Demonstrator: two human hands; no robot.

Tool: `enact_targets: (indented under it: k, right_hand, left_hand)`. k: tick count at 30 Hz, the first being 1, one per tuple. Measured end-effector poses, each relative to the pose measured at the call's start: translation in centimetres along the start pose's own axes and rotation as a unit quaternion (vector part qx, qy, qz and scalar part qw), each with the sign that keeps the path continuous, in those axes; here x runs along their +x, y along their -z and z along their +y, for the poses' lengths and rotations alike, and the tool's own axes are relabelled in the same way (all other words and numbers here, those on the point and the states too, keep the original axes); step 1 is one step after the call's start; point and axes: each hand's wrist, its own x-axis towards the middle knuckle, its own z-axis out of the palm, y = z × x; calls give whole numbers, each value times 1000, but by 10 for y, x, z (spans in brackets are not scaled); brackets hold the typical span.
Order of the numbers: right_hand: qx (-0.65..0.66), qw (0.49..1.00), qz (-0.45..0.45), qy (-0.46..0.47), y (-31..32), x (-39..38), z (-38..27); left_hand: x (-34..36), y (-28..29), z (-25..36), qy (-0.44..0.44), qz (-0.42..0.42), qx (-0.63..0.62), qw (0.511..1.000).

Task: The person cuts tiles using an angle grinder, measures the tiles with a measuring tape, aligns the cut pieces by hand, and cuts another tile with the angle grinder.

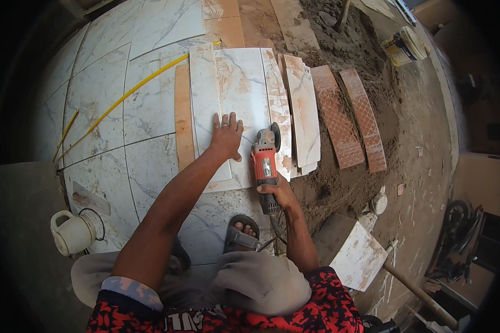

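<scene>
A white marbled tile (244, 83) lies in front of me with a narrower tile strip (204, 83) on its left part. My left hand (226, 139) rests on these tiles, fingers spread, holding nothing. In my right hand (280, 193) is a red and black angle grinder (265, 164), gripped round its rear body. The grinder's dark disc (275, 135) stands at the tile's right side, over a dusty tile strip (278, 100). Whether the disc touches the tile I cannot tell. The grinder's cable runs down between my feet and right forearm.
Cut tile pieces (304, 111) and two patterned reddish strips (338, 119) lie to the right, beside loose dirt (372, 100). A yellow hose-like strip (133, 91) crosses the tiled floor. A beige jug (72, 233) stands lower left, a bucket (404, 47) upper right, and a wooden handle (419, 294) lower right.
</scene>
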Motion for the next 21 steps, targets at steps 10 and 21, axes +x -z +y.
enact_targets:
  k: [10,21]
  right_hand:
    - [-13,1000,9,-9,-1,-9,4]
    - [-24,999,23,14,-3,-9,9]
  left_hand:
    - [1,-1,-1,1,-1,-5,1000]
    - [-1,1,1,11,-6,-2,1000]
